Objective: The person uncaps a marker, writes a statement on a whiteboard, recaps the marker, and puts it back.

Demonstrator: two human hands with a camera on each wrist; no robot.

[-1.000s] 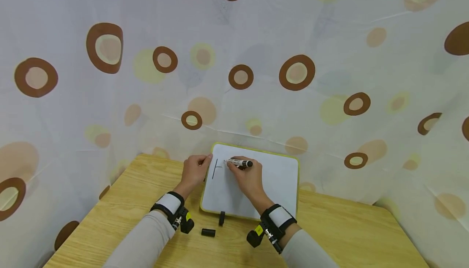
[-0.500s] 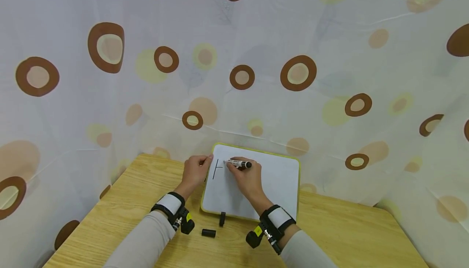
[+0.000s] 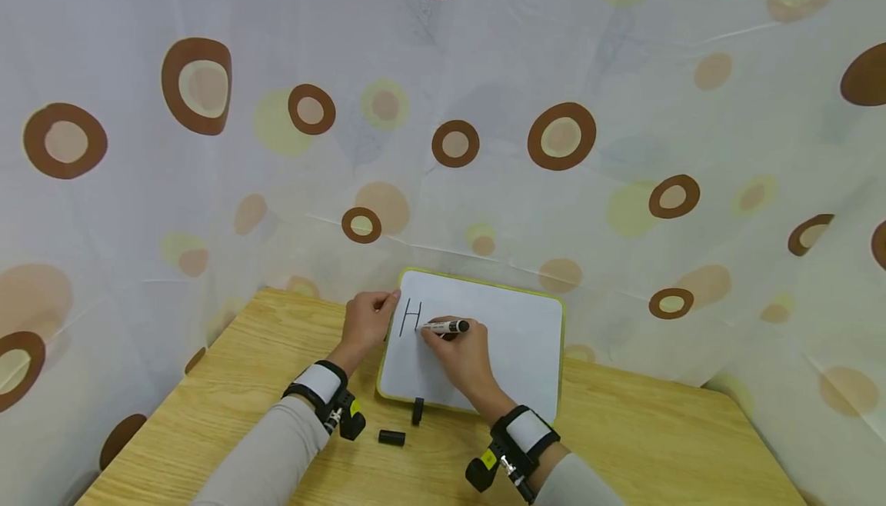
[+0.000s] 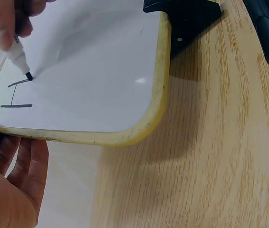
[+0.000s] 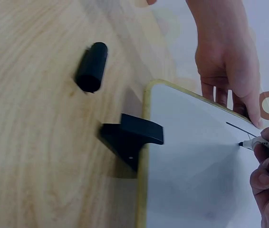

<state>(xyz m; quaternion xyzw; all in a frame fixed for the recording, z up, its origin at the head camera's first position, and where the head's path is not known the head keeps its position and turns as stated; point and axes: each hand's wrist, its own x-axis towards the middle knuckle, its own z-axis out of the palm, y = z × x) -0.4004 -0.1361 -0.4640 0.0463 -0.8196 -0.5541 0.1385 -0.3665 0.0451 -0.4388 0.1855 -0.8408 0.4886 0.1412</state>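
Note:
A whiteboard (image 3: 519, 337) with a yellow frame leans on the wooden table. My left hand (image 3: 367, 317) grips its left edge, thumb at the front and fingers (image 4: 32, 164) behind the frame. In my right hand (image 3: 467, 360) I hold a white whiteboard marker (image 3: 446, 327) with a black end, pinched between thumb and fingers. The marker's black tip (image 5: 241, 144) is on the board at the lower end of a stroke. Black lines forming an H (image 3: 411, 316) stand near the board's upper left.
A black marker cap (image 3: 391, 437) lies on the table (image 3: 623, 437) in front of the board. One black support foot (image 3: 418, 411) clips the board's lower edge. Behind the board hangs a pale cloth (image 3: 484, 206) with brown and yellow spots.
My right hand has moved the marker down the board, leaving a second upright stroke that turns the earlier lines into an H. The left hand keeps its place on the edge.

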